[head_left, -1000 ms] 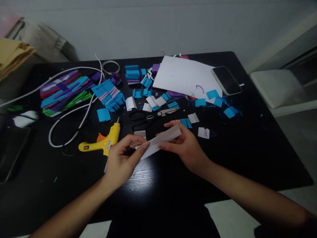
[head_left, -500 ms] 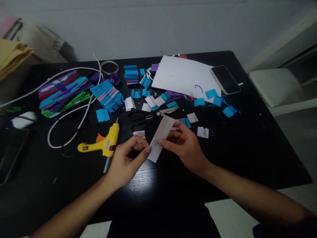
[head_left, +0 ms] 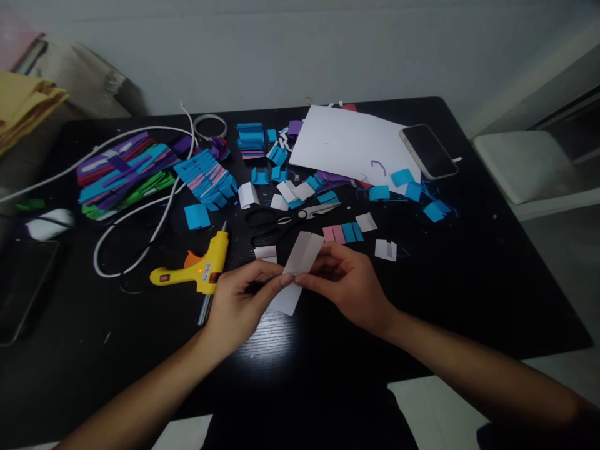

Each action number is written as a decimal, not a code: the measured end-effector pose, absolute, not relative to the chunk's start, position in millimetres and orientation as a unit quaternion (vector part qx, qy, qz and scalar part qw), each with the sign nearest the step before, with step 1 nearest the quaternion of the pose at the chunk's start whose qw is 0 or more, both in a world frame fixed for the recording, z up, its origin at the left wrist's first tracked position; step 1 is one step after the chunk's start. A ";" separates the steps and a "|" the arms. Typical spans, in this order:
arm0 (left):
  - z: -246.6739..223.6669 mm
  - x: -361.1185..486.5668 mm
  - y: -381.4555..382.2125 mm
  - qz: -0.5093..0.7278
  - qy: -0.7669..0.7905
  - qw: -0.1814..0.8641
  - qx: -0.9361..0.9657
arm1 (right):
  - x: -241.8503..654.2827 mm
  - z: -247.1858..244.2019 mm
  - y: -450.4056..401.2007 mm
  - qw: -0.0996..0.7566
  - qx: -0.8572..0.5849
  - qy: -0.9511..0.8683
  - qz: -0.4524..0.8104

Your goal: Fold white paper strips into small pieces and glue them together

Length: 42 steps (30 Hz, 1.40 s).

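A creased strip of white paper [head_left: 302,253] is held tilted above the table, pinched from both sides near its middle. My left hand [head_left: 244,294] grips its left edge between thumb and fingers. On the opposite edge, my right hand [head_left: 349,281] has its thumb in front and its fingers partly hidden behind the paper. Both thumb tips nearly meet. Just beyond lie black-handled scissors [head_left: 300,215], partly open. A yellow glue gun [head_left: 201,265] with a lit orange light rests left of my left hand. Pink and blue folded paper pieces [head_left: 344,234] lie behind my right hand.
Blue and white folded pieces [head_left: 260,176] are scattered across the black table [head_left: 450,281]. At the back are a white sheet [head_left: 347,140] and a phone [head_left: 429,151]. Bundled coloured strips [head_left: 126,172], a looping white cable [head_left: 162,219] and a tape roll [head_left: 210,117] occupy the left.
My right hand has slid down the paper strip towards my left thumb, bringing the thumbs together. The strip now sits slightly lower, and the pink pieces behind it show more fully.
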<state>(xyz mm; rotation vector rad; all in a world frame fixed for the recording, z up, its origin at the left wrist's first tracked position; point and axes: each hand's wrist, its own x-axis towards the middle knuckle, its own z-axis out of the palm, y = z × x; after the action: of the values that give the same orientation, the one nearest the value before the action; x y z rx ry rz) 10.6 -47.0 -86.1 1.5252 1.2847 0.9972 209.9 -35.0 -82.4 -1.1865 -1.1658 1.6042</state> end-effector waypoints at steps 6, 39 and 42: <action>-87.2 12.0 -48.9 0.403 0.524 0.443 0.606 | 210.2 -83.2 -35.8 0.405 -0.473 -0.462 0.632; -85.9 13.0 -50.1 0.369 0.506 0.434 0.647 | 212.7 -84.4 -40.3 0.324 -0.487 -0.578 0.568; -84.8 11.0 -47.8 0.384 0.517 0.426 0.635 | 216.1 -81.5 -34.6 0.332 -0.488 -0.579 0.562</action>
<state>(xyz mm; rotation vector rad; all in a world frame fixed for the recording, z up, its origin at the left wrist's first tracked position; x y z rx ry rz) 11.0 -47.8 -84.8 1.5873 1.2912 0.9606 216.1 -34.6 -81.5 -1.2746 -1.5133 1.4684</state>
